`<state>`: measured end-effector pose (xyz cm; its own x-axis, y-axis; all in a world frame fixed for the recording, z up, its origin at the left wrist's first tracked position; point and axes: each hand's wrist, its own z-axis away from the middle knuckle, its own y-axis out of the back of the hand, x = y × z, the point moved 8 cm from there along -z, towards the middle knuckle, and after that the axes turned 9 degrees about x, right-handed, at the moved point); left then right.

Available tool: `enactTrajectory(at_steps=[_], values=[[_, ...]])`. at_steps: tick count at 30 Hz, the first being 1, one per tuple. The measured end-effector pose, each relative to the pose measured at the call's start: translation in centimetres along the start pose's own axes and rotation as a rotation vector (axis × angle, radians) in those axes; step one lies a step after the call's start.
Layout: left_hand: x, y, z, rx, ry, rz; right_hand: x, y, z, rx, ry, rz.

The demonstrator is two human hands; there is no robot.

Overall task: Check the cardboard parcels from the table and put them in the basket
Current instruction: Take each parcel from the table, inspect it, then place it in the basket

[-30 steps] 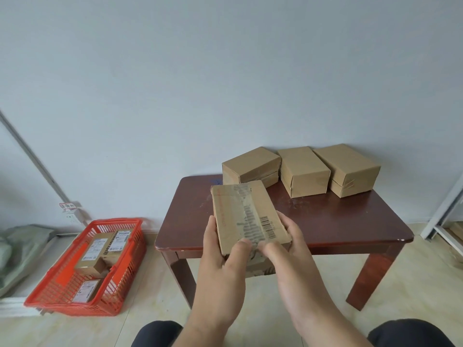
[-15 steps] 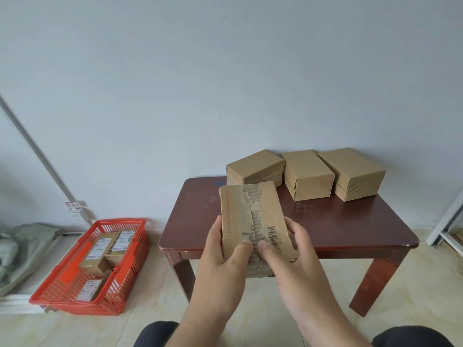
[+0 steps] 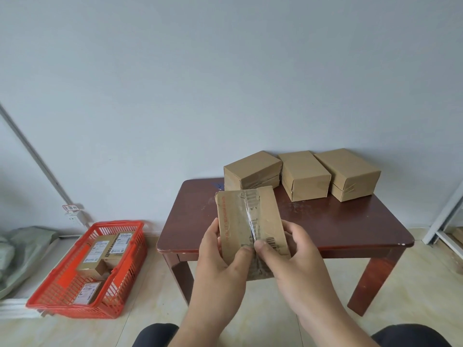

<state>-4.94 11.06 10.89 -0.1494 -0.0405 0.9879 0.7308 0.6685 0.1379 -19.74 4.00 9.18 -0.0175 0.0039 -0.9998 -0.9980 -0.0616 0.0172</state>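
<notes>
Cardboard parcel (image 3: 250,219), taped and barcoded, is gripped by the left hand (image 3: 220,256) and right hand (image 3: 293,256) above the table (image 3: 338,226) for checking. Three parcels (image 3: 304,175) wait there; several already lie in the red basket (image 3: 82,269).

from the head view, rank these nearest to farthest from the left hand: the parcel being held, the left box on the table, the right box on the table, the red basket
1. Held parcel: gripped by the left hand.
2. Left box: just beyond, at the table's back.
3. Red basket on the floor to the left and right box at the table's far right: too close to call.
</notes>
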Motion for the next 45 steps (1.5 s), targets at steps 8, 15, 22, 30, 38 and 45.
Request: enactTrajectory(at_steps=[8, 15, 22, 30, 38, 45], values=[[-0.1, 0.1, 0.0, 0.083, -0.098, -0.102, 0.2, 0.2, -0.1, 0.037, -0.004, 0.03], [-0.4, 0.3, -0.1, 0.114, -0.117, -0.121, 0.4, 0.5, -0.3, 0.045, 0.019, 0.065], [0.9, 0.9, -0.9, 0.135, -0.183, -0.236, 0.2, 0.3, 0.5, 0.074, 0.061, 0.081], [0.3, 0.5, 0.2, 0.178, -0.188, -0.234, -0.5, 0.8, -0.5, 0.123, 0.108, 0.161], [1.6, 1.5, -0.2, 0.222, -0.139, -0.116, -0.4, 0.6, 0.3, 0.109, 0.147, 0.184], [0.4, 0.8, 0.6, 0.211, -0.107, -0.169, -1.0, 0.8, -0.3, 0.131, 0.073, 0.149]])
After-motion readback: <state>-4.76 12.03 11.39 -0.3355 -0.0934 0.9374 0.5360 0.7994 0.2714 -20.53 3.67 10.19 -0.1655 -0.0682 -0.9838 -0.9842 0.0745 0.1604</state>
